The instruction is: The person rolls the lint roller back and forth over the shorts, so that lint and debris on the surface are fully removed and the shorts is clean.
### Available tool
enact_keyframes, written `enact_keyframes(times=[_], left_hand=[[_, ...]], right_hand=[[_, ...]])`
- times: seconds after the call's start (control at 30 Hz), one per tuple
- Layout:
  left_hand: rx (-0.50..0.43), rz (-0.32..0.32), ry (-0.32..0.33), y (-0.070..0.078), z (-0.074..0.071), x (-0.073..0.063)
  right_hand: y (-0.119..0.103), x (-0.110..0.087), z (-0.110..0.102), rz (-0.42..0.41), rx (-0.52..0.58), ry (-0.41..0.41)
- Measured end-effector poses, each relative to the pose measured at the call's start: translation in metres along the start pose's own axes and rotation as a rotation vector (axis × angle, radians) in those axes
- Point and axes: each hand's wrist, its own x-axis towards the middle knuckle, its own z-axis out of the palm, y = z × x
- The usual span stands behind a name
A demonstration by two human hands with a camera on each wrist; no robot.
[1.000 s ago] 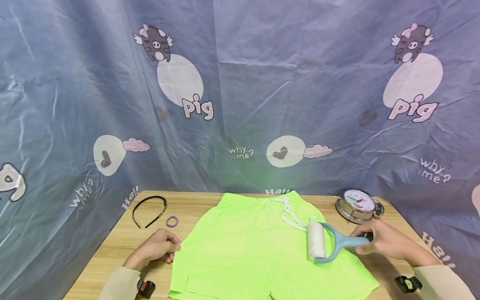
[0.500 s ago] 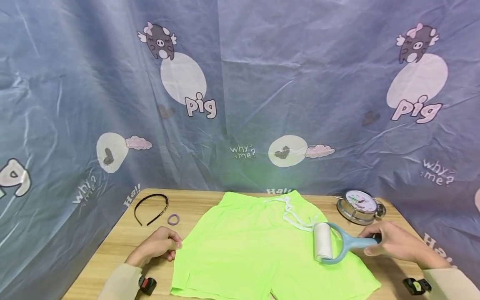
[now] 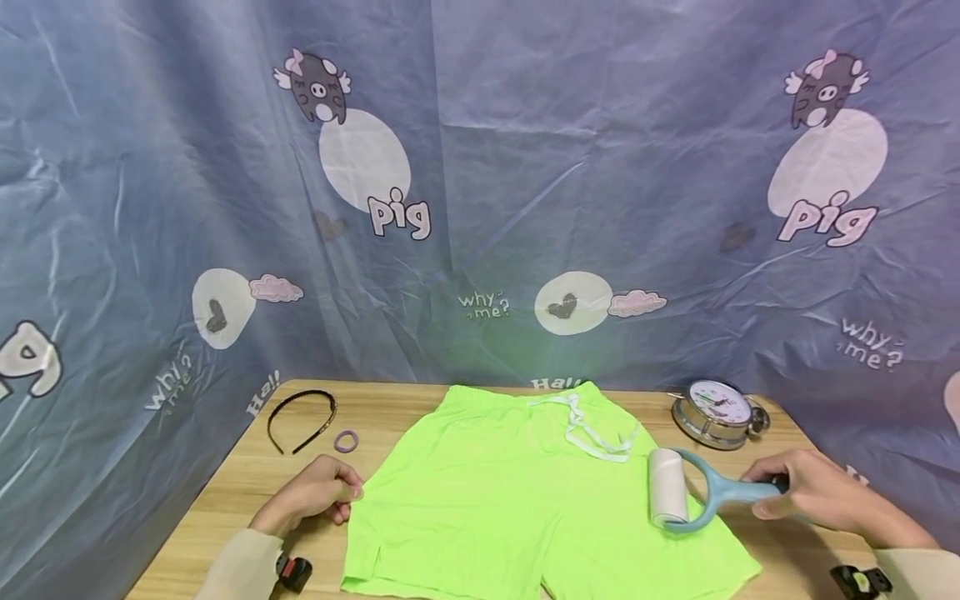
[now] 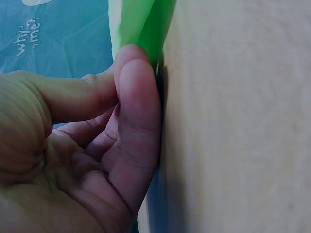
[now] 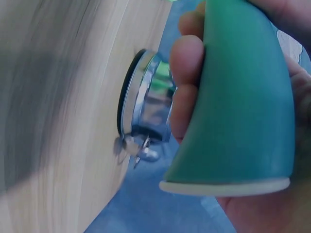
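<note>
While head view shows white roller (image 3: 668, 487), right wrist view, pale-rimmed handle (image 5: 243, 102)

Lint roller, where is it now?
Head view, right side: the lint roller is in the right hand, its roll at the right edge of the neon-green shorts.

In head view the cloth (image 3: 510, 208) reads "pig" twice, "why me?" three times and "Ha!!" (possibly "Hall") twice lower down, with a cut-off "g" at far left; left wrist view shows "why me?" again; marks on the clock (image 3: 720, 403) too small to read.
</note>
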Motion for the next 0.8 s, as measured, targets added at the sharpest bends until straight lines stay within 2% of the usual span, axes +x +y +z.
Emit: enact_keyframes(times=[0.1,0.23,0.33,0.63,0.8], left_hand=[[0.001,0.0,0.0,0.001,0.0,0.0],[0.007,0.0,-0.003,0.001,-0.001,0.0],[0.011,0.001,-0.004,0.0,0.0,0.0],[0.01,0.006,0.0,0.0,0.001,0.0],[0.014,0.005,0.003,-0.001,0.0,0.0]], right_hand=[[0.004,-0.006,-0.002,0.042,-0.051,0.01],[0.012,-0.013,-0.005,0.046,-0.082,0.012],[0.018,-0.016,-0.007,0.031,-0.073,0.015],[0.032,-0.029,-0.017,0.094,-0.074,-0.027],[0.034,-0.034,-0.018,0.121,-0.085,-0.021]])
